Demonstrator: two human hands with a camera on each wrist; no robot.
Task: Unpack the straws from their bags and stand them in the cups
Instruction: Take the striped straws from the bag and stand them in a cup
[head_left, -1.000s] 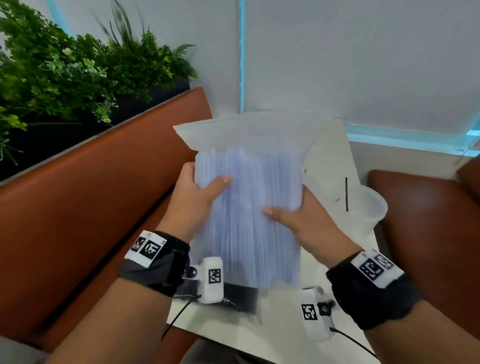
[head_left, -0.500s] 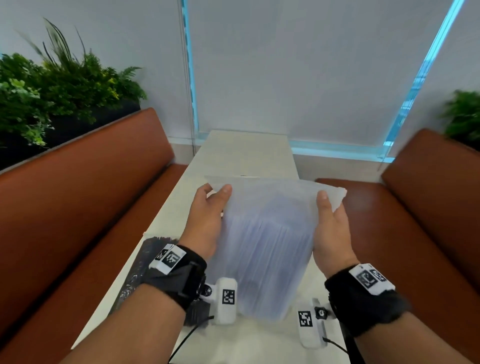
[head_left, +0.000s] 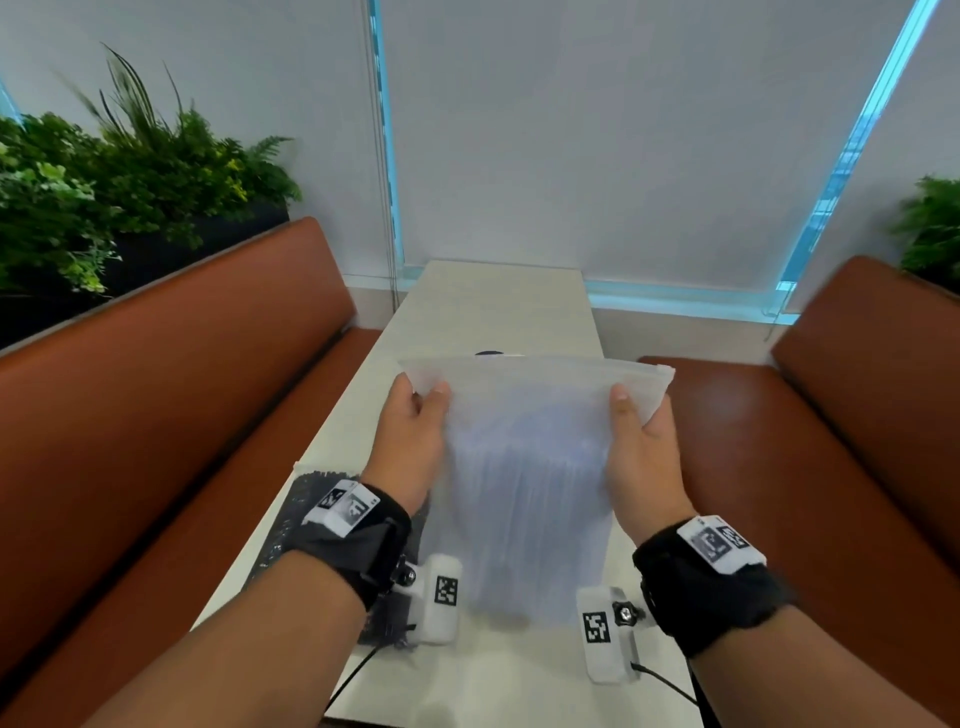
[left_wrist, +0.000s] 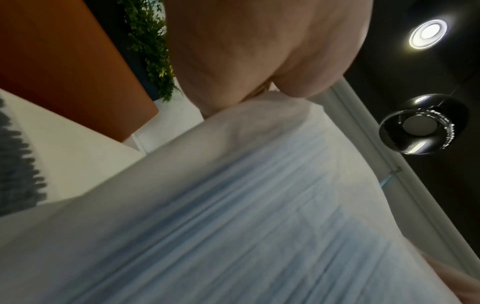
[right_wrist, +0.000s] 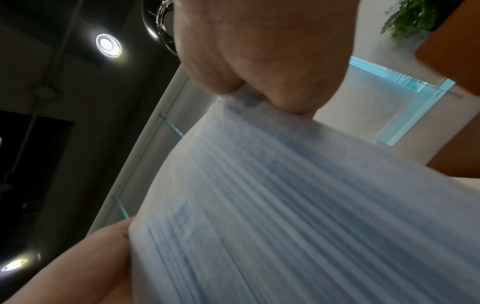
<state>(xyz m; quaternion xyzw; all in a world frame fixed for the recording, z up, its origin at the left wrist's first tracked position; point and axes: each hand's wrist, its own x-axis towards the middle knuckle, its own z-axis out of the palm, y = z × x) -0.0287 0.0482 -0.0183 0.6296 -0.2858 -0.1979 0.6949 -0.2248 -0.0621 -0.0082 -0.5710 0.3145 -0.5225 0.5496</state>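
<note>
A frosted zip bag of pale blue straws is being held upright above the near end of the surface, its lower edge hanging close to the wrist cameras. The top corners are being pinched: the left hand is clamped on the left corner with the thumb laid over the front film, and the right hand is clamped on the right corner in the same way, the two hands being kept apart by the bag's width. In both wrist views the straws are being seen as parallel blue ridges through the film, blurred. Just left of the held bag, a bag of black straws is lying flat on the surface, partly hidden by the left wrist. Beyond the bag's top edge a small dark object is being glimpsed, too hidden to name; no cup is being shown. The step in hand is judged to be the opening of the seal strip, which appears closed. The next move is judged to call for the two lips being gripped separately and pulled apart, with the bag kept upright so that no straws are spilled.
</note>
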